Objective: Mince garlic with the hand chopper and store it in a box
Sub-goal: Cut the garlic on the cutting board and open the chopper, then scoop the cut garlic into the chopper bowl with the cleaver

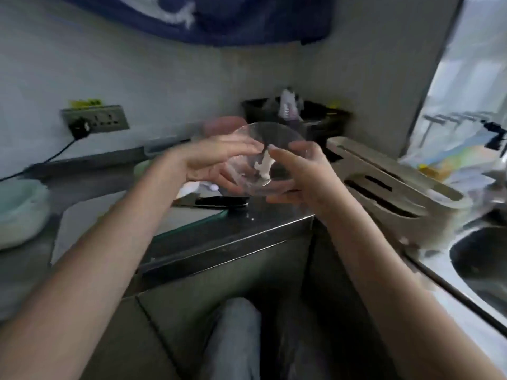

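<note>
The person holds a clear round plastic chopper bowl (270, 157) in mid-air above the corner of the dark steel counter (233, 231), tilted so its mouth faces the camera. A white blade post (263, 167) stands inside it. The right hand (299, 174) grips the bowl from 3 o'clock, thumb over the rim and fingers curled beneath. The left hand (216, 160) lies against the wall at 9 o'clock, fingers nearly straight and together; whether it grips cannot be told.

Below the bowl, toward 7 o'clock, a black-handled knife (216, 201) rests on a pale cutting board (115, 229) that reaches the counter's front edge. At 3 o'clock a beige slotted knife block (397, 193) lies close to the right wrist, with a steel sink (482, 259) beyond it at 4 o'clock. A black bin (315, 116) sits at 12 o'clock, behind the bowl. No garlic is discernible.
</note>
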Available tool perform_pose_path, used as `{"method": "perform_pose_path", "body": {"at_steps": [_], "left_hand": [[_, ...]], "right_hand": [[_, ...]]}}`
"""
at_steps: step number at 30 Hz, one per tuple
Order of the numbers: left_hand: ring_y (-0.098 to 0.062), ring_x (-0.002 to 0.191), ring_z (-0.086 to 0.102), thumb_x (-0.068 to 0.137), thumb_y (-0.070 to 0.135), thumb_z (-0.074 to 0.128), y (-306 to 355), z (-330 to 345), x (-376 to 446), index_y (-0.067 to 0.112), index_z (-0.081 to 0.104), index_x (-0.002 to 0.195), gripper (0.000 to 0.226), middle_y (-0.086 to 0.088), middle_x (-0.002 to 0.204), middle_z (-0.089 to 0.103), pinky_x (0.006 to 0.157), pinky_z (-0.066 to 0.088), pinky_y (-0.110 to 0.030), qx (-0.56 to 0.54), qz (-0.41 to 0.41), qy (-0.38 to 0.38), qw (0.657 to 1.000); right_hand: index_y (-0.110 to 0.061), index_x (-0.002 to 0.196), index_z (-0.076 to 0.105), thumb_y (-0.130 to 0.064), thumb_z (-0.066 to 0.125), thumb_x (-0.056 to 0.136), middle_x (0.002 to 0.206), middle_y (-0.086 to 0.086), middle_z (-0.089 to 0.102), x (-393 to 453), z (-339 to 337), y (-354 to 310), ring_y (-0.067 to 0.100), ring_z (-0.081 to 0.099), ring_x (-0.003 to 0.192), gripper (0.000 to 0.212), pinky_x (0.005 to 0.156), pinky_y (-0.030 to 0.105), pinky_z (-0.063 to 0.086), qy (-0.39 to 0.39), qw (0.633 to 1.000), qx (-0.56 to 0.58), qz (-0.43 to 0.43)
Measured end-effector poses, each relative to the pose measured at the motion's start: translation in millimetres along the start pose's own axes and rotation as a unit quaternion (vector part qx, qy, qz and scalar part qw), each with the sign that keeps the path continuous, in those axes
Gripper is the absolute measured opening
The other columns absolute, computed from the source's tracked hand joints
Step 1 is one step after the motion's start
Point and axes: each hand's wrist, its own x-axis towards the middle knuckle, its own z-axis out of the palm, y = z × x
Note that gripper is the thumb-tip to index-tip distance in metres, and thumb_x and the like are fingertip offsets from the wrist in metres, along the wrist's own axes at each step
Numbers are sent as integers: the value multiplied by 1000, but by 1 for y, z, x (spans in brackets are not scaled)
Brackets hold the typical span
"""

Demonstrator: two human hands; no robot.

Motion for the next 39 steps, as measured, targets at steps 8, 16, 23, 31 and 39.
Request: {"method": "perform_pose_path", "body": {"at_steps": [8,16,23,31,39], "left_hand": [[-22,54,68,96,47,42,-152,-145,-147,10,54,117,44,-11,69,69,51,53,-31,-166,-200,364,894],[-27,83,65,99,49,39,-223,-165,-141,16,35,140,53,-12,134,50,43,54,-30,-198,-199,516,809],[-37,92,61,87,67,33,-241,-166,-132,3,42,119,72,-18,117,57,77,53,-45,108,-238,562,784],[-34,106,49,97,41,42,-233,-146,-129,8,45,116,38,-16,117,52,75,31,-34,252,-153,620,727],[-20,97,51,97,27,48,-246,-144,-129,11,50,104,18,-8,112,55,76,31,-21,95,-51,668,736]], "right_hand": [[-16,101,64,-24,56,90,87,0,63,74,152,79,19,59,85,15,64,20,38,-153,909,-354,-159],[-15,127,57,-8,50,93,126,6,60,90,199,129,23,59,110,35,90,31,46,-169,891,-375,-193],[-24,131,51,-24,66,85,134,7,51,116,163,143,33,44,115,49,93,42,38,-52,841,-467,-269],[-40,137,42,-60,69,69,138,7,48,159,181,126,28,45,124,77,102,39,39,-174,826,-513,-157],[-39,136,47,-48,70,78,145,2,43,138,242,94,21,45,128,63,105,33,38,-216,860,-370,-275]]}}
